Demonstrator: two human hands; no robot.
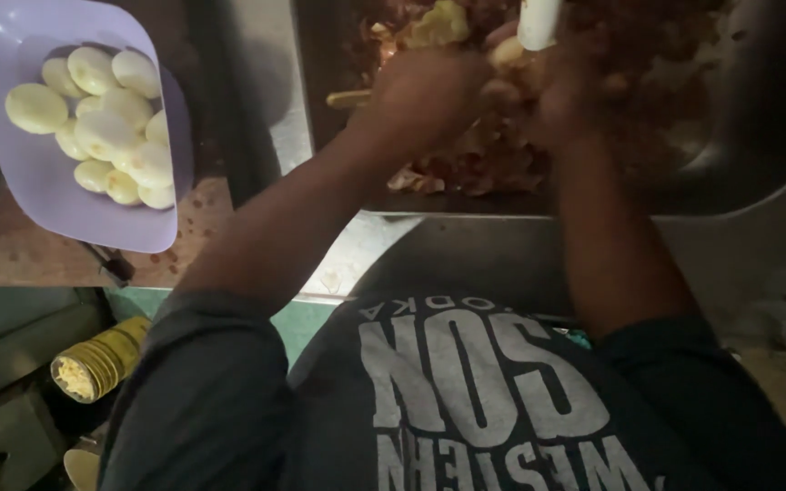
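Observation:
My left hand [425, 91] and my right hand [561, 95] meet over a steel sink [757, 155] full of brown peelings [493, 168]. Between them is a pale yellow potato [507, 53], partly peeled, that my left hand grips. My right hand is closed around a tool with a white handle [539, 23] that sticks up at the top edge. Fingers are blurred and partly hide each other. A thin pale strip [347, 98] pokes out left of my left hand.
A lilac plastic tray [38, 191] with several peeled potatoes [102, 132] sits at upper left on a reddish-brown counter [197, 223]. More peeled potatoes lie at the far left edge. Below, a stack of yellow containers [97, 364] lies on its side.

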